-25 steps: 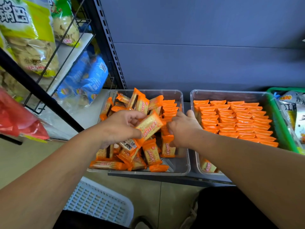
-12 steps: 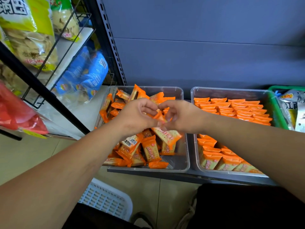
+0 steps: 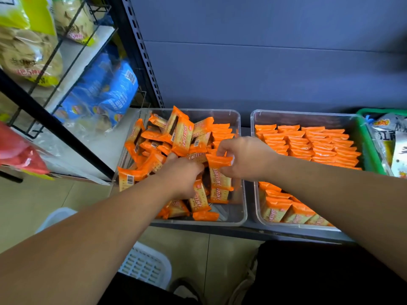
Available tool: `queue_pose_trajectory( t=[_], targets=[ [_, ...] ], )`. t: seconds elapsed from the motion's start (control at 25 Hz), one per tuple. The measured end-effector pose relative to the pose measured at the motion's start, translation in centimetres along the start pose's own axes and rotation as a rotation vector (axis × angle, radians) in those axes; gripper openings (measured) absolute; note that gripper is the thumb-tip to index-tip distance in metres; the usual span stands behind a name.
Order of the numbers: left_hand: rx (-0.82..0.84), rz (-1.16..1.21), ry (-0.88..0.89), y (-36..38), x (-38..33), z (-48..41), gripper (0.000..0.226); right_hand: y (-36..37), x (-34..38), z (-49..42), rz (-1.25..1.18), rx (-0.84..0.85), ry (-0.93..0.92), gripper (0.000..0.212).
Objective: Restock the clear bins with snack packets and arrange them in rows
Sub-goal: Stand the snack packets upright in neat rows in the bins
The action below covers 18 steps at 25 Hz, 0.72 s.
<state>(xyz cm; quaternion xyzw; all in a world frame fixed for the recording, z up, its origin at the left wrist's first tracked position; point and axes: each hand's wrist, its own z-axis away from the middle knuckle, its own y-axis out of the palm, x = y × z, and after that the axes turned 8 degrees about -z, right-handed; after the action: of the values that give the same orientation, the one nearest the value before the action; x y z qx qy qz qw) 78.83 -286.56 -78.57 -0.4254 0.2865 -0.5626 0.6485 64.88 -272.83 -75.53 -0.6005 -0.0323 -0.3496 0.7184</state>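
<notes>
On my feed both forearms (image 3: pixel 99 234) run bare all the way to the left hand (image 3: pixel 182 177) and right hand (image 3: pixel 244 157) (the wide lens stretches them long). Below them a black garment (image 3: pixel 319 271) fills the bottom right of the view, and beside it shows a tan-grey shoe (image 3: pixel 246 280), too blurred for me to tell more.

Blue bags (image 3: pixel 105 93) on a rack (image 3: pixel 55 127), white basket (image 3: pixel 145 263), green basket (image 3: pixel 372 139).

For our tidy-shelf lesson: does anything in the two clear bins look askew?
Yes. In the left bin the packets lie heaped at all angles, some propped on edge, unlike the neat rows in the right bin.
</notes>
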Motion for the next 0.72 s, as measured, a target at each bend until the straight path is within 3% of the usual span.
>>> queue_pose_trajectory(
  t=[0.08, 0.24, 0.4, 0.52, 0.72],
  targets=[
    [-0.016, 0.05, -0.038, 0.3, -0.1, -0.2, 0.059, 0.8, 0.0, -0.2, 0.137, 0.053, -0.001, 0.038],
    [0.069, 0.135, -0.03, -0.7, 0.1, 0.1, 0.033, 2.4, 0.6, -0.3, 0.349, 0.118, 0.007, 0.028],
    [0.021, 0.355, 0.008, -2.7, 1.8, 2.1, 0.029, 4.0, 1.0, -0.7, 0.429, 0.118, 0.039, 0.021],
    [-0.019, 0.465, 0.116, -3.0, 0.8, 2.7, 0.029, 3.9, 0.9, -0.9, 0.41, 0.124, 0.018, 0.022],
    [-0.11, 0.329, 0.156, -0.4, -2.6, 0.6, 0.034, 0.8, -0.4, -0.8, 0.157, 0.106, 0.009, 0.032]
  ],
)
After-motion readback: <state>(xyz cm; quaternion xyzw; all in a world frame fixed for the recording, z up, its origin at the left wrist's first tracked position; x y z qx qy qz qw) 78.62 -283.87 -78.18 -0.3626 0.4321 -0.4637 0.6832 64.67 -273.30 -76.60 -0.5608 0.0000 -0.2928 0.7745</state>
